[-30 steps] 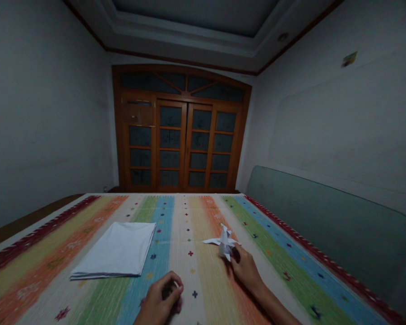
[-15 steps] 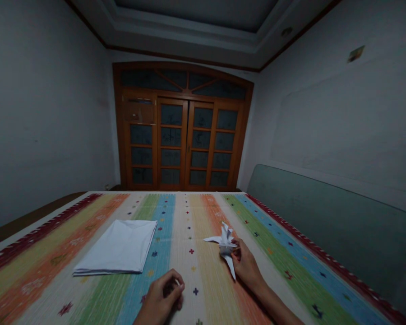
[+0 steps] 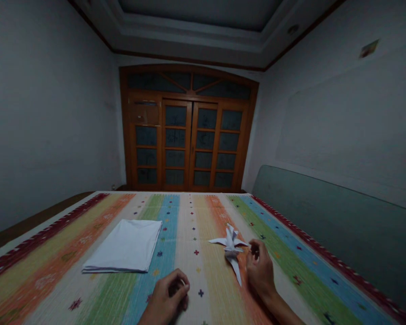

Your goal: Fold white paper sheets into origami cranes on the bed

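A white origami figure [image 3: 232, 249] with several long pointed arms lies on the striped tablecloth [image 3: 219, 298], right of the middle. Just right of it is my right hand [image 3: 261, 268], its fingers bent and the thumb apart from them, with nothing visible between them. The fingertips are close to the tip of the figure's right arm; whether they touch it I cannot tell. My left hand [image 3: 171, 291] rests low in the middle, fingers curled in toward the thumb, and no object shows in it. To its upper left lies a flat stack of white paper sheets [image 3: 125, 246].
The table has a colourful striped cloth with small cross and star patterns. A greenish rounded panel [image 3: 325, 203] runs along the right side by the wall. Beyond the far edge stand wooden doors with glass panes [image 3: 191, 144].
My right hand has let go of the origami figure and moved slightly right of it. My left hand keeps its curled pose. The whole view has shifted a little.
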`<control>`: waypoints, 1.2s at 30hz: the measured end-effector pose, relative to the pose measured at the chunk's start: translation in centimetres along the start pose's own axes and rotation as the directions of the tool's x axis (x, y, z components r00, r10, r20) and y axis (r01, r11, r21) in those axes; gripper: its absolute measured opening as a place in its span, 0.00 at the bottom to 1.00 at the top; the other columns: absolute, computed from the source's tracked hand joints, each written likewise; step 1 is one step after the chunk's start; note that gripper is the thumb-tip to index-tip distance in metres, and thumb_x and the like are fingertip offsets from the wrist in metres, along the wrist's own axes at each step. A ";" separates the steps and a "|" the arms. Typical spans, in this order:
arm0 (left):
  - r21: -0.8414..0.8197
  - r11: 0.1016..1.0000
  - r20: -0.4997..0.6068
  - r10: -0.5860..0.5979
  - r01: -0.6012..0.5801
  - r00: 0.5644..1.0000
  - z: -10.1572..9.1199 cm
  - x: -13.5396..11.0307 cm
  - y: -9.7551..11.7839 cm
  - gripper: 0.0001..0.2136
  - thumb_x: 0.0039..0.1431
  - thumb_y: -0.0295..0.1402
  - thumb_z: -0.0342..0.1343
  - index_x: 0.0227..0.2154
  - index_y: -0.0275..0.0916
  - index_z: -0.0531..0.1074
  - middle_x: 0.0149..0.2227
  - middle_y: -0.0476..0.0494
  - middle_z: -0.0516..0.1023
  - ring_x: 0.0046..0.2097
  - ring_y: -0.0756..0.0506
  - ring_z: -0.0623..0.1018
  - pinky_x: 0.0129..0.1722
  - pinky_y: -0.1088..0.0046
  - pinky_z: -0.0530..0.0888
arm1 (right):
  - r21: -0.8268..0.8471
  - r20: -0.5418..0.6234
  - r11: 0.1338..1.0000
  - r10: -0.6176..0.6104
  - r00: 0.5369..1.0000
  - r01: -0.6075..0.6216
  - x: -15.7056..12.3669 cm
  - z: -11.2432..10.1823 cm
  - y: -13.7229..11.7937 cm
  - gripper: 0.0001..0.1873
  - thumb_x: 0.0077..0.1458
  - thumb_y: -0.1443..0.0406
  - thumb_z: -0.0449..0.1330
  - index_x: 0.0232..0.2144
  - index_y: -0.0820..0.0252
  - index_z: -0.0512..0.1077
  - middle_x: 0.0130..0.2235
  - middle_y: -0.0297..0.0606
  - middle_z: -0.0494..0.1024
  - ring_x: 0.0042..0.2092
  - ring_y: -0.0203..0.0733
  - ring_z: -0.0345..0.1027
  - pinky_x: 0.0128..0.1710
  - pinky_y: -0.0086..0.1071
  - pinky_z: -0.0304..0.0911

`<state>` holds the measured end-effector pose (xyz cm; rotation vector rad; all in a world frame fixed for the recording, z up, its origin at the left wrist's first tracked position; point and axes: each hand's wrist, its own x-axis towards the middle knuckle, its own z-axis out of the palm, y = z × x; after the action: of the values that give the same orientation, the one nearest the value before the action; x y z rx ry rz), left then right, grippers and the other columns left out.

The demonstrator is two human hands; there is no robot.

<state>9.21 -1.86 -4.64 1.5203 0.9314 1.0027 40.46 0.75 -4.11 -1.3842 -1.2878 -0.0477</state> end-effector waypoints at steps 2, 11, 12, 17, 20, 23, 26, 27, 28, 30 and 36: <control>0.027 1.000 -0.007 0.008 -0.008 1.000 -0.3 0.2 0.5 0.16 0.57 0.49 0.60 0.29 0.41 0.69 0.20 0.51 0.73 0.23 0.46 0.73 0.26 0.72 0.68 | 0.024 0.022 0.997 -0.069 0.997 0.068 -0.5 -0.3 -1.1 0.06 0.55 0.60 0.56 0.34 0.55 0.69 0.32 0.39 0.73 0.34 0.50 0.70 0.37 0.40 0.68; 0.827 0.562 -0.094 0.182 -0.025 0.979 -4.8 1.2 3.6 0.07 0.64 0.31 0.53 0.36 0.42 0.77 0.40 0.42 0.83 0.45 0.40 0.80 0.47 0.67 0.74 | 0.210 0.745 0.911 -0.384 0.546 0.355 -4.3 -0.4 -5.9 0.22 0.60 0.63 0.61 0.57 0.58 0.73 0.57 0.51 0.77 0.59 0.56 0.72 0.60 0.46 0.68; 0.864 0.504 -0.113 0.169 0.013 0.979 -5.6 1.3 3.9 0.08 0.64 0.30 0.54 0.39 0.41 0.78 0.42 0.40 0.82 0.47 0.38 0.80 0.50 0.65 0.73 | 0.209 0.790 0.910 -0.373 0.486 0.359 -4.4 -0.3 -5.8 0.26 0.61 0.61 0.63 0.61 0.58 0.71 0.62 0.52 0.74 0.62 0.58 0.69 0.63 0.48 0.65; 0.920 0.338 -0.251 0.121 0.198 0.961 -8.8 2.0 4.0 0.15 0.65 0.30 0.52 0.51 0.34 0.75 0.54 0.30 0.77 0.57 0.32 0.74 0.58 0.57 0.68 | 0.237 0.882 0.906 -0.352 0.314 0.350 -4.7 0.3 -4.3 0.42 0.60 0.46 0.64 0.70 0.53 0.60 0.71 0.50 0.59 0.71 0.61 0.55 0.69 0.51 0.56; 0.928 0.260 -0.296 0.074 0.268 0.952 -9.6 2.2 3.6 0.15 0.66 0.32 0.52 0.52 0.34 0.74 0.54 0.29 0.77 0.55 0.32 0.76 0.54 0.58 0.70 | 0.249 0.885 0.903 -0.359 0.295 0.351 -4.7 0.6 -4.0 0.43 0.61 0.44 0.63 0.70 0.52 0.59 0.71 0.49 0.58 0.71 0.61 0.53 0.69 0.51 0.54; 0.929 0.208 -0.318 0.028 0.306 0.948 -9.8 2.2 3.5 0.14 0.67 0.33 0.52 0.50 0.33 0.74 0.49 0.29 0.79 0.50 0.32 0.78 0.48 0.59 0.72 | 0.242 0.893 0.910 -0.345 0.290 0.336 -4.6 0.4 -4.6 0.43 0.60 0.44 0.63 0.70 0.52 0.59 0.71 0.49 0.57 0.72 0.62 0.52 0.69 0.52 0.53; 0.930 0.185 -0.323 0.007 0.316 0.946 -9.7 2.2 3.7 0.14 0.68 0.33 0.51 0.51 0.32 0.73 0.49 0.29 0.79 0.50 0.32 0.79 0.47 0.60 0.72 | 0.215 0.910 0.925 -0.307 0.280 0.315 -4.6 0.2 -5.1 0.43 0.60 0.44 0.64 0.70 0.52 0.59 0.72 0.49 0.55 0.72 0.63 0.50 0.70 0.54 0.51; 0.931 0.182 -0.323 0.001 0.318 0.946 -9.7 2.2 3.8 0.14 0.68 0.33 0.51 0.51 0.32 0.73 0.49 0.29 0.79 0.51 0.32 0.79 0.47 0.60 0.72 | 0.207 0.912 0.927 -0.299 0.281 0.313 -4.6 0.1 -5.1 0.43 0.60 0.44 0.64 0.70 0.53 0.59 0.72 0.49 0.55 0.72 0.63 0.50 0.70 0.54 0.51; 0.930 0.180 -0.324 -0.004 0.319 0.946 -9.7 2.2 3.9 0.14 0.68 0.33 0.51 0.51 0.32 0.73 0.49 0.30 0.80 0.51 0.32 0.79 0.47 0.60 0.73 | 0.206 0.911 0.927 -0.298 0.285 0.313 -4.6 0.1 -5.0 0.43 0.60 0.44 0.64 0.70 0.53 0.59 0.72 0.49 0.55 0.72 0.63 0.50 0.70 0.54 0.51; 0.929 0.179 -0.326 -0.014 0.324 0.945 -9.7 2.2 4.0 0.14 0.68 0.33 0.50 0.51 0.33 0.73 0.49 0.30 0.80 0.51 0.33 0.79 0.46 0.62 0.73 | 0.223 0.898 0.920 -0.322 0.300 0.321 -4.8 0.2 -4.6 0.43 0.60 0.45 0.64 0.70 0.52 0.59 0.72 0.49 0.55 0.72 0.62 0.51 0.70 0.53 0.52; 0.925 0.197 -0.325 -0.030 0.324 0.945 -9.4 2.1 4.2 0.14 0.69 0.33 0.50 0.51 0.35 0.73 0.49 0.32 0.81 0.51 0.34 0.80 0.45 0.64 0.73 | 0.241 0.885 0.913 -0.345 0.311 0.328 -5.0 0.4 -4.1 0.42 0.60 0.46 0.64 0.70 0.50 0.59 0.72 0.48 0.56 0.72 0.62 0.52 0.69 0.53 0.53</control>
<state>1.36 2.65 0.83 2.2384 2.1683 0.2888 35.50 -3.34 -4.84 -1.0570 -2.5324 0.5446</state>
